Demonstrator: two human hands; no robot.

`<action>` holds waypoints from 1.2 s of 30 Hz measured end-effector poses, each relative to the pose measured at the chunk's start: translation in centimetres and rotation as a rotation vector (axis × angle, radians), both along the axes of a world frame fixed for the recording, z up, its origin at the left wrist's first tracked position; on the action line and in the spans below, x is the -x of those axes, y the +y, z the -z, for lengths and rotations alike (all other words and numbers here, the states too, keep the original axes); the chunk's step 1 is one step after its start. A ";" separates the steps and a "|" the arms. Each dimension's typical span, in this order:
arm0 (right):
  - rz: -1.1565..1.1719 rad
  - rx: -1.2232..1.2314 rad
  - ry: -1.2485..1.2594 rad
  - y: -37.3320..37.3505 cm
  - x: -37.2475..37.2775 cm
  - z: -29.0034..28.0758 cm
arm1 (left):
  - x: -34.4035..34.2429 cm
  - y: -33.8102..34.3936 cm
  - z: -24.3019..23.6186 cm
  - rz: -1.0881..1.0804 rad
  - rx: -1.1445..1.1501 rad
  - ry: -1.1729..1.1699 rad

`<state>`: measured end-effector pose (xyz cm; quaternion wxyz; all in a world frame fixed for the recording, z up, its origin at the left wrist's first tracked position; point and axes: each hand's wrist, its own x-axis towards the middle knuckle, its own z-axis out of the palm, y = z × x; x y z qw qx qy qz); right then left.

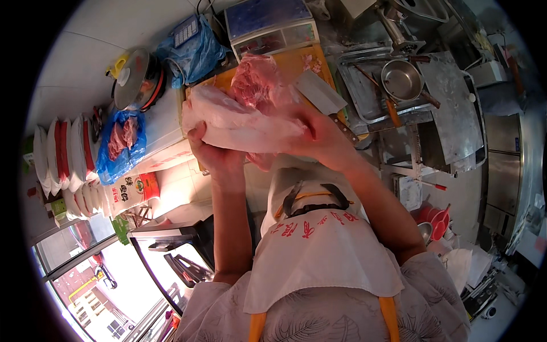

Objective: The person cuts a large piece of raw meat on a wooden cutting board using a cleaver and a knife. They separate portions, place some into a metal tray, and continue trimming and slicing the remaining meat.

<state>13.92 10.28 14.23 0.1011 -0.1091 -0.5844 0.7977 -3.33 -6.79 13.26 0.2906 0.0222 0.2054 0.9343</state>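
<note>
two bare hands up in front of the chest, close together, both on one thin clear plastic bag (239,122). left hand (213,151) is under the bag's left end, fingers curled up round it and gripping. right hand (319,134) clutches the bag's right end from the side, fingers closed into the plastic. one chunk of raw red meat (256,82) sits at the top of the bag, at its mouth; can't tell how far in it is. bag and meat are held in the air above one orange cutting board (296,62).

one cleaver (322,94) lies flat on the board just right of the meat, its handle hidden behind the right hand. one digital scale (270,23) stands behind the board. to the right, one metal tray (370,85) holds one small steel bowl (401,80). to the left, two blue plastic bags: one (119,145) open with red meat in it, one (194,48) bunched near the scale. one pot with a glass lid (137,80) beside them. a stack of white sacks (62,154) at far left, count unclear. person wears one white apron (319,245).
</note>
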 end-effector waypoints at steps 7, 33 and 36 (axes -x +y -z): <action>0.058 -0.239 0.049 -1.3 -0.3 -2.4 | -1.2 -0.1 0.5 -0.071 -0.135 0.177; 0.189 -0.288 0.193 -0.6 -1.8 -1.1 | 0.8 -0.7 1.1 0.046 -0.295 0.079; 0.236 -0.389 0.262 -0.5 -1.6 -1.4 | 1.0 0.1 0.7 0.181 -0.598 -0.109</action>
